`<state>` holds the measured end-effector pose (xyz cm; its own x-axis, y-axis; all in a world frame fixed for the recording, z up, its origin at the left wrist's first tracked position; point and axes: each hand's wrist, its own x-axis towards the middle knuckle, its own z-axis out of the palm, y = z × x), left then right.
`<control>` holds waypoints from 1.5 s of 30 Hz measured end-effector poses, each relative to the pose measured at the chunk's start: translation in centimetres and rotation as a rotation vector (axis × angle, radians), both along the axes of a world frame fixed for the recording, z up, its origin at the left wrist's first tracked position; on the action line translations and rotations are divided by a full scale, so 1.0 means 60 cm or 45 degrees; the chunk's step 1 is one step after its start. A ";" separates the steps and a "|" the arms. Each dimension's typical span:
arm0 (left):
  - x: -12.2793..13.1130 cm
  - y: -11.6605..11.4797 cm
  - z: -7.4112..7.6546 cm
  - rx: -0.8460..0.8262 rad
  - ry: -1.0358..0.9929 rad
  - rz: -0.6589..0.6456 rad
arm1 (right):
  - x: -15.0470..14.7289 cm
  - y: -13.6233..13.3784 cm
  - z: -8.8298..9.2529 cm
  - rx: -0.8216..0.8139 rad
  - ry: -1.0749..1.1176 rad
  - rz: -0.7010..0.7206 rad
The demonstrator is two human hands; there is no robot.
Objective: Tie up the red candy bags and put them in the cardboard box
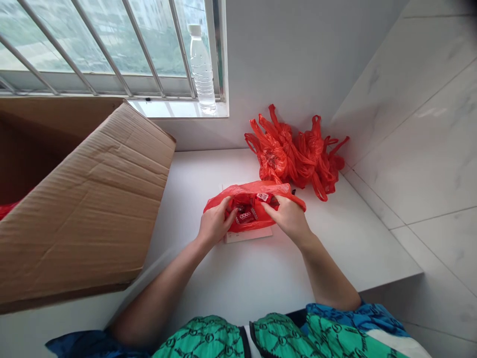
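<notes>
A red plastic bag (pixel 250 193) lies on the white table top (pixel 238 278), resting on a thin white card or sheet (pixel 249 235). Inside it show small red packets with white print (pixel 246 215). My left hand (pixel 215 223) grips the bag's left edge with curled fingers. My right hand (pixel 287 215) pinches its right edge, holding the mouth apart. Behind them sits a pile of filled, knotted red bags (pixel 294 154) against the wall.
A large cardboard box (pixel 85 199) with its flap raised fills the left side. A clear water bottle (pixel 201 64) stands on the sill of a barred window. A tiled wall (pixel 421 124) closes the right; the table's right edge drops off there.
</notes>
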<state>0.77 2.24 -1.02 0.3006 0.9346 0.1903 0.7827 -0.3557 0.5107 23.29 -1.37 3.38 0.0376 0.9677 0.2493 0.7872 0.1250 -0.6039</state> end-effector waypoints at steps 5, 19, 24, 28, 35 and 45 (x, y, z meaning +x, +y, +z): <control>0.004 -0.009 0.012 -0.089 -0.406 -0.141 | -0.010 -0.002 0.002 0.087 0.437 0.212; 0.011 -0.018 0.022 -0.348 -0.913 -0.165 | -0.047 0.004 -0.028 -0.215 0.808 0.448; 0.014 -0.021 0.019 -0.365 -0.974 -0.165 | -0.045 0.021 -0.047 -0.235 1.123 0.418; 0.009 -0.027 0.019 -0.388 -0.984 -0.194 | -0.048 0.022 -0.050 -0.238 1.321 0.304; -0.006 -0.030 0.013 -0.398 -0.959 -0.066 | -0.058 0.013 -0.052 -0.371 1.334 0.360; -0.008 -0.026 0.011 -0.449 -0.953 -0.178 | -0.070 0.016 -0.071 -0.427 1.495 0.357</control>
<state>0.29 0.70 -0.37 0.3289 0.9401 0.0894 0.1533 -0.1465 0.9773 19.07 -0.42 -0.90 -0.1471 0.9876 -0.0547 -0.2761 -0.0941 -0.9565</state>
